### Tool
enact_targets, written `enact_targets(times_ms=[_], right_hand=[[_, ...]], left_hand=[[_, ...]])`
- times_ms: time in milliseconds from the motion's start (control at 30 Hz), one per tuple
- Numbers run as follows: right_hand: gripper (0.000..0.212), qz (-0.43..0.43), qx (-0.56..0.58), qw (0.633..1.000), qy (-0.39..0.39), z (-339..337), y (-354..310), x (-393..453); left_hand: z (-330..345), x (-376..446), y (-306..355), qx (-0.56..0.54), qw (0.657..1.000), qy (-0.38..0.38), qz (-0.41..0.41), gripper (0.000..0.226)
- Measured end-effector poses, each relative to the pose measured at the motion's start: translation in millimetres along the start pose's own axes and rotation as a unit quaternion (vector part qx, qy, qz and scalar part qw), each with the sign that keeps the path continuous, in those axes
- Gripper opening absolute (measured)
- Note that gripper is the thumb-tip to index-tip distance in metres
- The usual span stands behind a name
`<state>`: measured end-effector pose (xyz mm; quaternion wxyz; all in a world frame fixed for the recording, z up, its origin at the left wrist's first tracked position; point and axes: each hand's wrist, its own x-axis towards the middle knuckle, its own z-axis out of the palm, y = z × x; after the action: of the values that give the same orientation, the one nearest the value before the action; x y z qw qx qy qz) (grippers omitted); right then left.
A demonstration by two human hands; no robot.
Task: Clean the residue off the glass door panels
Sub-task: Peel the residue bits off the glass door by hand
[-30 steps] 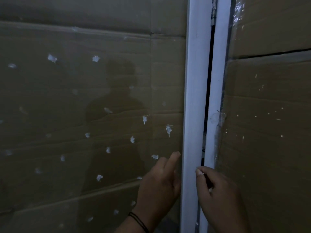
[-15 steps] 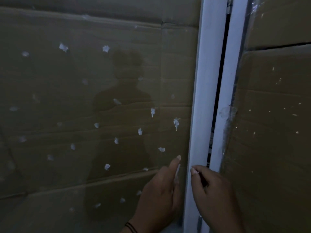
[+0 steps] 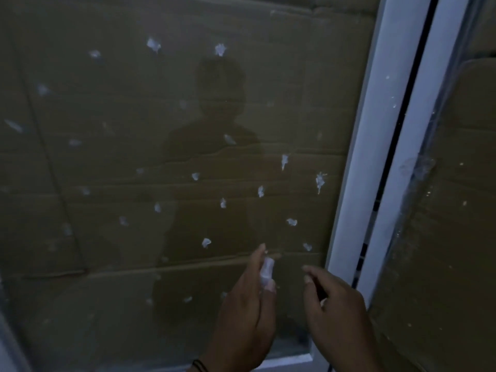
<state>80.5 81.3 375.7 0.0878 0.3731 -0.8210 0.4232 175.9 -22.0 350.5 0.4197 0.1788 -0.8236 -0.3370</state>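
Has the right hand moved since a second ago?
Yes. The right hand has left the white door frame and now sits leftward, in front of the glass panel.

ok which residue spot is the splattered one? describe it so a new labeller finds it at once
Start at the white door frame right of the left glass panel. Just left of the frame, about mid-height, sits the splattered spot. Unlike the compact blobs around it, it is elongated vertically with thin spiky streaks radiating from its top, and lies closest to the frame.
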Motion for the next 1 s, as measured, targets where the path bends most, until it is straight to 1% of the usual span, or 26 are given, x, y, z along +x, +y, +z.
enact_targets(times_ms=[33,67,133,167,233,300,400,467,533,567,600,667,733,800,933,1000], right_hand=[[0.034,0.003,0.024,1.000,-0.019,3,-4,-5],[0.047,0.003,0.052,0.998,-0.047,6,-9,-10],[0.076,-0.001,0.089,0.989,-0.117,14,-18,-21],[0.087,-0.010,0.091,0.985,-0.145,19,-23,-27],[0.101,-0.032,0.081,0.983,-0.161,27,-30,-33],[0.107,-0.046,0.078,0.983,-0.161,35,-33,-36],[0.107,-0.050,0.080,0.980,-0.175,45,-33,-38],[0.105,-0.055,0.084,0.979,-0.179,52,-33,-39],[0.100,-0.052,0.106,0.981,-0.155,57,-33,-41],[0.097,-0.050,0.113,0.983,-0.136,58,-33,-41],[0.094,-0.051,0.112,0.986,-0.116,59,-32,-41],[0.091,-0.049,0.103,0.990,-0.084,60,-30,-38],[0.092,-0.041,0.102,0.993,-0.046,59,-26,-34],[0.087,-0.033,0.096,0.995,-0.007,56,-20,-30],[0.082,-0.018,0.067,0.997,0.031,53,-13,-23],[0.080,-0.025,0.059,0.997,0.049,53,-13,-20]], left_hand=[[-2,-2,-1,-0.025,0.999,-0.011,-0.026,0.035],[-5,-3,-2,-0.044,0.998,-0.011,-0.036,0.034],[-11,-1,-2,-0.076,0.996,0.009,-0.041,0.029],[-15,0,-2,-0.090,0.995,0.017,-0.039,0.024],[-19,1,-4,-0.106,0.993,0.023,-0.039,0.014],[-26,-1,-4,-0.113,0.992,0.016,-0.047,0.013],[-34,-6,-4,-0.119,0.992,-0.005,-0.049,0.029],[-38,-10,-8,-0.138,0.988,-0.012,-0.075,0.036],[-42,-12,-14,-0.152,0.982,-0.010,-0.113,0.045],[-45,-12,-18,-0.145,0.982,-0.003,-0.118,0.044],[-47,-12,-21,-0.124,0.986,0.009,-0.108,0.041],[-54,-11,-27,-0.042,0.997,0.030,-0.066,0.034],[-63,-10,-33,0.040,0.998,0.044,-0.022,0.033],[-71,-9,-40,0.107,0.993,0.042,0.005,0.033],[-90,-3,-46,0.244,0.969,0.033,0.021,0.030],[-98,-2,-46,0.274,0.961,0.039,0.020,0.029]])
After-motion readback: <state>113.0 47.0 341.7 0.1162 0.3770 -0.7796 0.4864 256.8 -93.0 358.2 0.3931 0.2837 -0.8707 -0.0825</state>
